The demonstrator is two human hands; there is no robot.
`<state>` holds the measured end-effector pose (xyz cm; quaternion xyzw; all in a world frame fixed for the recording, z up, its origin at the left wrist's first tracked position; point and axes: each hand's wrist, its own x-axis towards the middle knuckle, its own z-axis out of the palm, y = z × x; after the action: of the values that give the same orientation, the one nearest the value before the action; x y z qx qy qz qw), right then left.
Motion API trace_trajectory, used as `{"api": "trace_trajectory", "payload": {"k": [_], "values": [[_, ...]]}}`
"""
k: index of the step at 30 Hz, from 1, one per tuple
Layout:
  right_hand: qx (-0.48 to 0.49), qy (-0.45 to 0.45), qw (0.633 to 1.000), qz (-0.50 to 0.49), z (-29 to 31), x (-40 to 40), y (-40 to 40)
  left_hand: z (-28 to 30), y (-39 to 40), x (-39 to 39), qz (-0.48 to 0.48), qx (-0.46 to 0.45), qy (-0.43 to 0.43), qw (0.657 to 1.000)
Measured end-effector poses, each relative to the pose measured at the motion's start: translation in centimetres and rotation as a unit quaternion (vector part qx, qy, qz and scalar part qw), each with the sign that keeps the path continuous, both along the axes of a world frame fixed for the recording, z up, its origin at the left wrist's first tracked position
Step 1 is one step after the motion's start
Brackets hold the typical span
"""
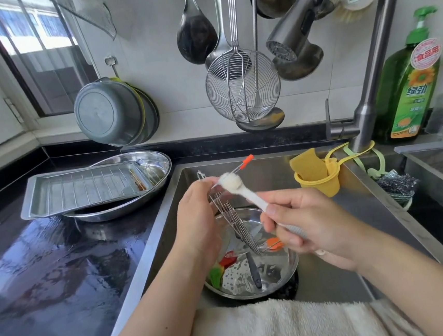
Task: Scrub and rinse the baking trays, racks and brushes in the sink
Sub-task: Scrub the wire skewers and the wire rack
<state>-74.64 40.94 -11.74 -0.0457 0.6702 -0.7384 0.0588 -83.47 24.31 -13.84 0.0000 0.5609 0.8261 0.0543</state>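
Over the sink point(320, 280), my left hand point(198, 218) holds a small wire rack point(233, 220) with orange-tipped handles, tilted on edge. My right hand point(309, 224) grips the white handle of a cleaning brush point(232, 184), whose foamy head lies against the rack's upper end. Below them a steel bowl point(285, 278) in the sink holds a dark-handled tool and red and green silicone brushes point(222, 268). On the counter at left a baking tray point(37, 202) with a rack in it rests on an oval steel dish point(160, 157).
A pull-down faucet point(296, 30) hangs above the sink, not running. A yellow sponge holder point(316, 177) and steel scourer point(397, 183) hang at the right sink edge. Green dish soap point(407, 90) stands at the back right. Ladles and a strainer point(242, 90) hang on the wall. A towel point(271, 328) covers the front edge.
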Motion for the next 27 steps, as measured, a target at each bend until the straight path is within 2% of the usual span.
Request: {"api": "trace_trajectory", "payload": {"k": [2,4,8,9,12,14,15,18,20,22,24,27], "values": [[-0.055,-0.002,0.998,-0.032,0.2,-0.4,0.8,-0.1,0.0,-0.1,0.009,0.002,0.002,1.000],[-0.066,-0.006,0.997,-0.043,0.2,-0.6,0.9,0.0,0.1,0.1,0.007,-0.006,0.011,1.000],[0.043,-0.021,0.999,0.019,-0.4,0.0,-0.4,0.2,0.5,0.7,-0.015,-0.015,0.030,0.999],[0.043,-0.022,0.999,0.013,-0.4,0.0,-0.4,0.2,0.5,0.7,-0.013,-0.020,0.033,0.999],[-0.065,-0.028,0.994,-0.078,0.2,-0.8,1.2,0.0,0.5,0.5,0.007,-0.039,0.025,0.999],[-0.098,-0.029,0.990,-0.101,0.3,-0.9,1.6,-0.1,0.6,0.4,0.011,-0.048,0.024,0.998],[-0.081,-0.035,0.992,-0.086,0.2,-0.8,1.4,-0.1,0.6,0.4,0.009,-0.050,0.025,0.998],[0.077,-0.044,0.996,-0.011,-0.6,-0.2,0.0,-0.4,0.4,0.3,-0.007,-0.062,0.027,0.998],[0.121,-0.041,0.990,-0.058,-1.0,-0.6,0.1,-0.6,0.4,0.3,-0.008,-0.079,0.018,0.997],[0.118,-0.044,0.981,-0.149,-1.1,-1.3,1.4,-0.6,0.4,0.3,0.000,-0.099,0.001,0.995],[0.172,-0.030,0.964,-0.201,-1.3,-1.5,2.6,-0.6,0.5,0.5,0.002,-0.125,-0.016,0.992],[0.382,0.063,0.900,-0.199,-1.9,-1.3,2.0,-0.5,0.6,0.7,0.000,-0.147,-0.032,0.989]]}}
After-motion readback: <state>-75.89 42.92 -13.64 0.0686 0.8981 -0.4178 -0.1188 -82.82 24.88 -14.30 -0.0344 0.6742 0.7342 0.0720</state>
